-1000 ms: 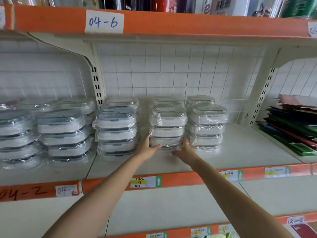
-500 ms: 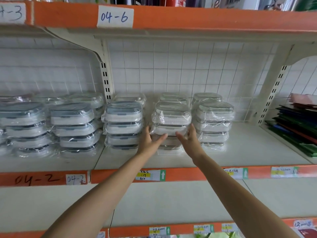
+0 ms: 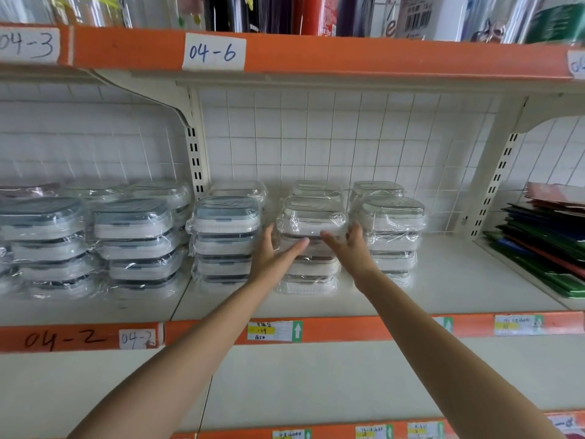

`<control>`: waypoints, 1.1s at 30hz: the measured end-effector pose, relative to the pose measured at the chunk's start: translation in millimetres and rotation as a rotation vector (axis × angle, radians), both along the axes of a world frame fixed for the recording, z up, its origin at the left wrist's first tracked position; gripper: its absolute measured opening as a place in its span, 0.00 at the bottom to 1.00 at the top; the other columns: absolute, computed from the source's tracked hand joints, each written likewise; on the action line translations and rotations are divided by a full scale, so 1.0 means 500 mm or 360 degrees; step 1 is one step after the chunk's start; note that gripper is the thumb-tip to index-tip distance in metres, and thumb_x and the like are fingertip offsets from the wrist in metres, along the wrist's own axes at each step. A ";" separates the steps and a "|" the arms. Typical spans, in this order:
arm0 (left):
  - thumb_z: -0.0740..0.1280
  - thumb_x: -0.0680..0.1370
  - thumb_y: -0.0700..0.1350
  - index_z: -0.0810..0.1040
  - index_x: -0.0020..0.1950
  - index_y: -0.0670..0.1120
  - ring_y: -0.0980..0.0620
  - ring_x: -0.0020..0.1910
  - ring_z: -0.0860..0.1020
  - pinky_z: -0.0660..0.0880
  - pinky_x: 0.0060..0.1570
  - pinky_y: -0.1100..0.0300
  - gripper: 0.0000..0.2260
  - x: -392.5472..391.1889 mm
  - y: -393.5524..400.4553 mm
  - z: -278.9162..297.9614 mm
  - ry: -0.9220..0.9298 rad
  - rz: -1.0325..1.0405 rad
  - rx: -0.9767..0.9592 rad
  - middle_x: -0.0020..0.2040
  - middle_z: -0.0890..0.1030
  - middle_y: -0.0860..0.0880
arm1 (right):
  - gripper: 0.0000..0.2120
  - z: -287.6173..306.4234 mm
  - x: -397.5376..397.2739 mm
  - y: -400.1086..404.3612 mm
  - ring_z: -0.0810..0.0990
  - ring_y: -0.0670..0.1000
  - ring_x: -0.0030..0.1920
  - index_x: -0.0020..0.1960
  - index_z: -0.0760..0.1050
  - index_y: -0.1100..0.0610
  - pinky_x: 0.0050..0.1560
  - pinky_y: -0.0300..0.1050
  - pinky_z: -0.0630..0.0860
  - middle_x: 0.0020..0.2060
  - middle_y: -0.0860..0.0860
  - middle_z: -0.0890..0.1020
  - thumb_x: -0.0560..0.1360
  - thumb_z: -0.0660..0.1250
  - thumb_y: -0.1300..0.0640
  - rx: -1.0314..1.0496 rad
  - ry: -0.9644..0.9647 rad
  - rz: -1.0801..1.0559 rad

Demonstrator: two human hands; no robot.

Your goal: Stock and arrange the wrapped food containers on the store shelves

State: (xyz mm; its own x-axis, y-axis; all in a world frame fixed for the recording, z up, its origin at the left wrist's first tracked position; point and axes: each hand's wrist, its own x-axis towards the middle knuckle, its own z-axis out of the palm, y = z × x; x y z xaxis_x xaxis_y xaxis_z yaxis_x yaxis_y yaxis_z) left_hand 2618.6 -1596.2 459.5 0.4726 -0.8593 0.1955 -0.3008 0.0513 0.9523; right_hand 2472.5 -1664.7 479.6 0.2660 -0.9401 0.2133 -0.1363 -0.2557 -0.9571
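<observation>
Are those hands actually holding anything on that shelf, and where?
Nothing is gripped. The left hand and right hand, fingers straight, lie against the front of the middle stack of wrapped containers, one hand toward each side.

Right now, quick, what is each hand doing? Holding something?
Left hand: open, fingers straight, against the front of the middle stack of wrapped containers, holding nothing.
Right hand: open, fingers spread against the same stack, holding nothing.

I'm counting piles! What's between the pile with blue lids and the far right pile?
In the head view, the middle stack stands there, with both hands, left and right, against its front.
</observation>
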 end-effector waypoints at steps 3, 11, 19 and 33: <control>0.66 0.70 0.66 0.55 0.77 0.54 0.48 0.74 0.60 0.61 0.71 0.45 0.41 -0.001 -0.017 0.036 -0.0110 0.0038 0.0010 0.77 0.59 0.51 | 0.36 0.019 0.004 -0.009 0.61 0.55 0.73 0.77 0.50 0.58 0.72 0.56 0.60 0.74 0.56 0.62 0.77 0.65 0.51 0.0018 -0.0041 -0.0019; 0.66 0.78 0.51 0.71 0.69 0.45 0.46 0.56 0.77 0.72 0.53 0.57 0.21 0.013 -0.040 0.060 -0.0478 0.0216 0.0071 0.57 0.79 0.46 | 0.23 0.050 0.019 -0.031 0.71 0.59 0.65 0.74 0.57 0.56 0.61 0.50 0.68 0.68 0.58 0.69 0.82 0.56 0.52 -0.0106 0.0593 -0.0122; 0.67 0.76 0.45 0.67 0.67 0.41 0.43 0.59 0.73 0.72 0.56 0.52 0.21 -0.005 -0.037 0.119 -0.1075 0.0212 0.0219 0.60 0.72 0.42 | 0.21 0.103 0.005 -0.021 0.70 0.59 0.65 0.69 0.60 0.66 0.63 0.51 0.68 0.65 0.62 0.70 0.81 0.57 0.56 -0.0391 0.1248 -0.0123; 0.63 0.77 0.48 0.72 0.64 0.45 0.47 0.59 0.72 0.70 0.59 0.52 0.16 0.034 0.033 0.185 -0.2198 0.0070 0.0188 0.59 0.73 0.46 | 0.21 0.132 -0.025 0.044 0.63 0.56 0.67 0.68 0.62 0.59 0.64 0.52 0.66 0.65 0.56 0.66 0.77 0.61 0.54 -0.1022 0.1651 -0.0242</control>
State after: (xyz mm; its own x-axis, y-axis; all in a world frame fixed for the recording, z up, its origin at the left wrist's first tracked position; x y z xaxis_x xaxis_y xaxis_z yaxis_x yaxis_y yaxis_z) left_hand 2635.8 -1579.9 552.2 -0.0154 -0.8928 0.4503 -0.9922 -0.0420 -0.1172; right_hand 2459.8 -1642.9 545.4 0.4823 -0.7786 0.4014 -0.8271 -0.5557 -0.0841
